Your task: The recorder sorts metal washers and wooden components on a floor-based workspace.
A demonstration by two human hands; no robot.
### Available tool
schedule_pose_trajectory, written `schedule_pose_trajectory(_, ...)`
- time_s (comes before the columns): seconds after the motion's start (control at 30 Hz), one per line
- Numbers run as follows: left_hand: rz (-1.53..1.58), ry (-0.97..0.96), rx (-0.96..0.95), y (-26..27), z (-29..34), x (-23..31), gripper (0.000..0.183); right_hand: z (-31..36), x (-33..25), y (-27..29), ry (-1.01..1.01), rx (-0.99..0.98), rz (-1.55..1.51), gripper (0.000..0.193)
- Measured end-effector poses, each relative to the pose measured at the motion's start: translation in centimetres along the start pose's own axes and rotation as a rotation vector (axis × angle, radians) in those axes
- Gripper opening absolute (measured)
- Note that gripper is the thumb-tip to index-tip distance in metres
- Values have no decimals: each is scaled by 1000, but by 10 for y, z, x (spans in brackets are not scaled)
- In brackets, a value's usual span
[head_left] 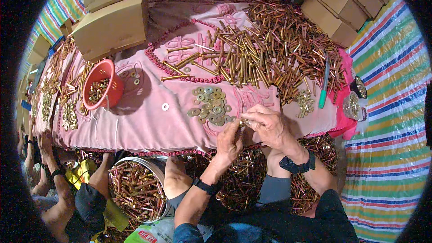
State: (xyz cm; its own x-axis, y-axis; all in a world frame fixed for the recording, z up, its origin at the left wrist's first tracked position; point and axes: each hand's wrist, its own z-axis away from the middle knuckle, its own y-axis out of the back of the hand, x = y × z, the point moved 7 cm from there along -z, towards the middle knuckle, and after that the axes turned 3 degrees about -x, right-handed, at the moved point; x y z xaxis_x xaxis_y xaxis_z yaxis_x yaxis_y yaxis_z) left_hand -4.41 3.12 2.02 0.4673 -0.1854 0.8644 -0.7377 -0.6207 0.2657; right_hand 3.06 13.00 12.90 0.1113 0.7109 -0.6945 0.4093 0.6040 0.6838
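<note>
1. A small brass-coloured metal piece (243, 122) sits between the two hands, above the near edge of the bench (144, 132), just beside the loose washers. Only a glint of it shows between the fingertips; which way it points and how its long axis runs cannot be made out.
2. The left hand (229, 140) closes on the piece from the left, fingers curled, their tips pointing up and away from the body.
3. The right hand (268, 127) pinches it from the right, thumb and fingers pointing left; its fingers cover most of the piece.
4. A flat heap of washers (210, 105) lies just beyond the left hand; one pale washer (165, 106) lies apart to its left.
5. Beyond, long brass-coloured bolts (252, 60) pile up at mixed angles, the nearer ones mostly pointing toward the body. Those underneath are hidden.
6. Right of the hands lie small pale metal pieces (305, 102) and a slim tool (324, 85), its green end toward the body.
7. At left stands a red bucket (116, 96), part-filled with small pieces too small to tell.
8. A co-worker's hand (45, 145) is blurred near the left rim.
</note>
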Motion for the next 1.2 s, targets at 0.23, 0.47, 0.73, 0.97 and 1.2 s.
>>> schedule_pose_trajectory(0.23,29,-70,56,3,-6,9,39,12,26,-11,-162,94,-449,21)
schedule_pose_trajectory(0.47,-24,-76,68,5,-6,14,41,19,39,-26,-400,87,-847,22)
schedule_pose_trajectory(0.73,10,-76,29,3,-1,4,54,9,4,-9,6,111,-238,19)
schedule_pose_trajectory(0.97,10,-77,-24,0,1,1,61,6,-10,-3,89,98,-108,18)
schedule_pose_trajectory(1.2,-3,-12,-73,-6,6,-11,59,11,-1,-10,109,138,-218,14)
